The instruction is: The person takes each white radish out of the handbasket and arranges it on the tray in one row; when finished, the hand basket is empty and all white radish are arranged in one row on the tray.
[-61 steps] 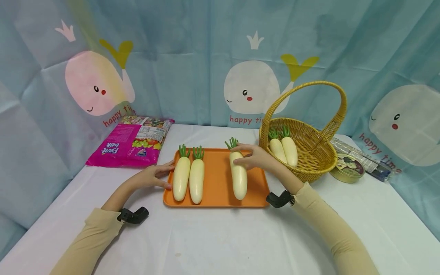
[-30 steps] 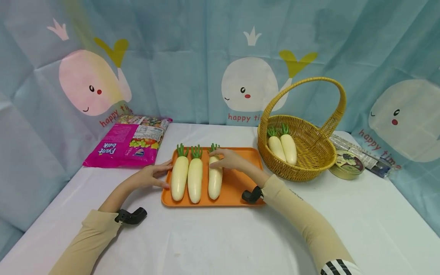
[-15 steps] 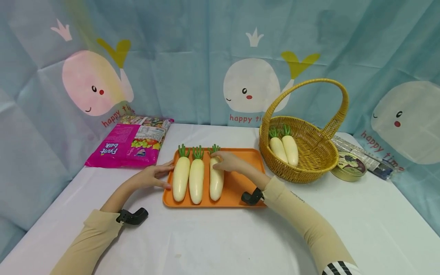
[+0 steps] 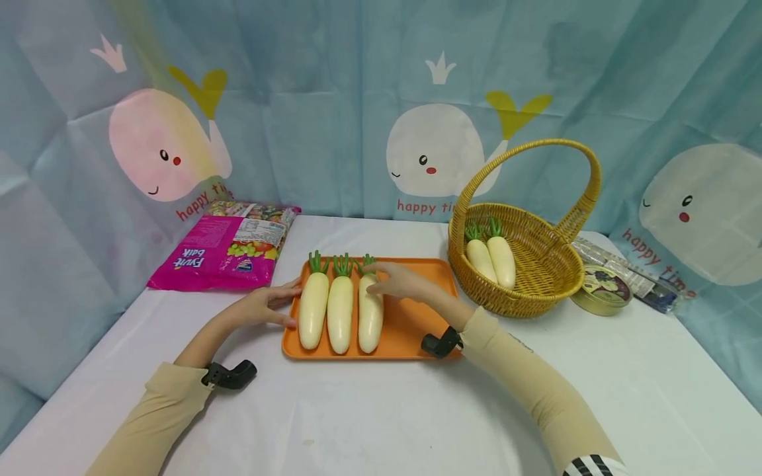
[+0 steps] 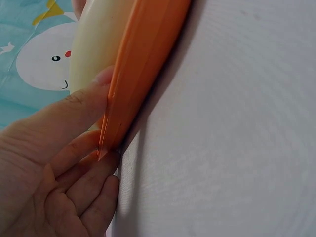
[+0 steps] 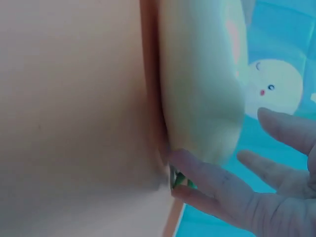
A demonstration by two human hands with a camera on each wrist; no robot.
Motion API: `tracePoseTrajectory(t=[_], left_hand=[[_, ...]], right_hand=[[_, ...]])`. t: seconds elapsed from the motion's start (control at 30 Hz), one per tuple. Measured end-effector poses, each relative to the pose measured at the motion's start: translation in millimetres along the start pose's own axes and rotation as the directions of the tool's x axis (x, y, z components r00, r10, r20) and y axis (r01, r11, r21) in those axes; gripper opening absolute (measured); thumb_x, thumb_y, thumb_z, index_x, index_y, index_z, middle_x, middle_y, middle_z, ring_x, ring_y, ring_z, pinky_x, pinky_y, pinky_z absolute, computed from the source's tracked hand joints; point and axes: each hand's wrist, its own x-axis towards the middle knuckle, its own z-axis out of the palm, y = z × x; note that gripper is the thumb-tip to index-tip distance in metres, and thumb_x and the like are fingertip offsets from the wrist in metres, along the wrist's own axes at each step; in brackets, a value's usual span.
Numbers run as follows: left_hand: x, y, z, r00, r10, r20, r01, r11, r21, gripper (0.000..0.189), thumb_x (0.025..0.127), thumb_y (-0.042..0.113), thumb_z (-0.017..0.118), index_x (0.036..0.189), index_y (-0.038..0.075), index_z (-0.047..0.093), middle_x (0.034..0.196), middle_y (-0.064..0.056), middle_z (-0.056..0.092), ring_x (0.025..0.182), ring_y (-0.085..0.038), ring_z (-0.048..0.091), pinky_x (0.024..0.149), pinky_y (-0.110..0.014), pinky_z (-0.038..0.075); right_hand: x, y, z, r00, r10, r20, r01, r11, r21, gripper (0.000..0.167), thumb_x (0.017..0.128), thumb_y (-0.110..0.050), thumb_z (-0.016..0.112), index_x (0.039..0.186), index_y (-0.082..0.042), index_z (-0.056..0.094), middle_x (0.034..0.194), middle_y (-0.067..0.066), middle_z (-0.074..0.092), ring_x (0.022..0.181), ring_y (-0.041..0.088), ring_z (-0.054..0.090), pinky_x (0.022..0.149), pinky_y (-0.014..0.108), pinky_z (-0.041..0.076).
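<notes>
Toward the table's back left corner, a magenta plastic bag printed with fruit (image 4: 223, 244) lay flat on the white-covered table (image 4: 357, 416). Nearer the middle, the person's left hand (image 4: 257, 306) rested against the left edge of a shallow orange rectangular tray (image 4: 411, 330), thumb at the rim, fingers relaxed rather than clenched. Along that edge lay a thick white radish with green stems (image 4: 313, 311), a second white radish (image 4: 340, 314) just beside it and, closest to the tray's middle, a third white radish (image 4: 370, 324) — the one under the right hand (image 4: 399, 281), whose fingertips touched its leafy end while the thumb stood clear, no grasp closed around it. Beyond the tray's right edge stood a yellow woven basket with a tall hooped handle (image 4: 524, 304), two more white radishes (image 4: 503, 263) side by side against its left wall. A round gold tin (image 4: 601, 291) and clear-wrapped packets (image 4: 643, 281) lay toward the table's right edge.

The likeliest upset appeared to be a roll: a stray brush of the right fingers could send the rounded third radish against its neighbour. A push from the left hand could shift the tray.

The third radish looked smooth, ivory and faintly glossy — plump, blunt at the near end, its green stems partly hidden.
</notes>
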Motion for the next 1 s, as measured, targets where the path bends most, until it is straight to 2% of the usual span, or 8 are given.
tracePoseTrajectory(t=[0.1,0.23,0.33,0.43,0.6,0.83,0.9,1.0], left_hand=[[-0.4,-0.5,0.2,1.000,-0.001,-0.002,0.001,1.000,0.000,0.073,0.075,0.029,0.072,0.131,-0.005,0.039,0.141,-0.022,0.022,0.126,-0.039,0.022,0.097,-0.051,0.026],[-0.8,-0.1,-0.4,1.000,-0.005,-0.003,0.005,1.000,-0.010,0.073,0.075,0.028,0.072,0.132,-0.005,0.039,0.142,-0.022,0.021,0.127,-0.039,0.021,0.098,-0.051,0.024],[-0.9,0.1,-1.5,1.000,-0.005,0.002,0.005,0.999,-0.034,0.073,0.075,0.027,0.072,0.132,-0.005,0.038,0.142,-0.021,0.020,0.127,-0.038,0.022,0.099,-0.049,0.025],[-1.2,-0.1,-2.0,1.000,-0.008,0.002,0.008,0.999,-0.051,0.073,0.076,0.026,0.072,0.133,-0.005,0.037,0.143,-0.020,0.019,0.127,-0.037,0.022,0.099,-0.047,0.025],[-3.0,0.3,-0.8,1.000,-0.004,0.000,0.004,0.999,-0.045,0.073,0.076,0.025,0.072,0.132,-0.006,0.037,0.143,-0.022,0.019,0.127,-0.038,0.023,0.099,-0.047,0.025],[-1.2,0.3,1.1,1.000,0.004,-0.001,-0.004,0.999,-0.036,0.073,0.076,0.026,0.072,0.133,-0.005,0.037,0.143,-0.020,0.019,0.128,-0.037,0.020,0.100,-0.048,0.023],[0.2,-0.4,2.1,1.000,-0.007,-0.004,0.007,0.999,-0.038,0.074,0.076,0.028,0.072,0.133,-0.003,0.037,0.143,-0.019,0.020,0.128,-0.036,0.021,0.100,-0.048,0.023],[0.4,-1.2,3.6,1.000,-0.015,-0.005,0.015,0.999,-0.039,0.075,0.075,0.028,0.072,0.133,-0.004,0.038,0.143,-0.020,0.020,0.127,-0.037,0.023,0.100,-0.048,0.024]], right_hand=[[-5.3,-2,-5,1.000,0.007,0.001,-0.007,0.999,0.036,0.050,0.087,-0.020,0.060,0.134,-0.014,0.043,0.137,0.010,0.035,0.075,0.023,0.054,0.064,0.036,0.051],[-16.4,-5,-16,1.000,-0.023,0.018,0.021,0.993,0.119,0.052,0.087,-0.017,0.060,0.135,-0.011,0.041,0.139,0.011,0.033,0.093,0.029,0.056,0.070,0.041,0.051],[-26.6,-5,-29,0.996,-0.084,0.026,0.079,0.984,0.157,0.052,0.086,-0.017,0.061,0.134,-0.012,0.042,0.139,0.008,0.033,0.112,0.029,0.047,0.073,0.041,0.051],[-39.1,-2,-46,0.990,-0.142,0.018,0.138,0.978,0.156,0.051,0.086,-0.018,0.062,0.133,-0.013,0.044,0.141,0.006,0.031,0.121,0.031,0.036,0.073,0.038,0.051],[-63.7,6,-78,0.986,-0.163,-0.020,0.164,0.975,0.150,0.052,0.083,-0.020,0.065,0.131,-0.011,0.046,0.144,0.008,0.023,0.125,0.031,0.031,0.076,0.038,0.050],[-91.1,20,-133,0.986,-0.158,-0.055,0.167,0.963,0.213,0.053,0.086,-0.016,0.062,0.131,0.000,0.041,0.139,0.015,0.030,0.112,0.035,0.045,0.081,0.040,0.047],[-95.2,27,-149,0.984,-0.169,-0.056,0.178,0.949,0.262,0.050,0.088,-0.014,0.059,0.131,0.002,0.040,0.138,0.018,0.031,0.111,0.032,0.047,0.082,0.042,0.046],[-98.8,41,-172,0.978,-0.203,-0.045,0.204,0.898,0.391,0.040,0.092,-0.007,0.050,0.130,0.004,0.041,0.136,0.019,0.033,0.116,0.025,0.043,0.084,0.045,0.044]])
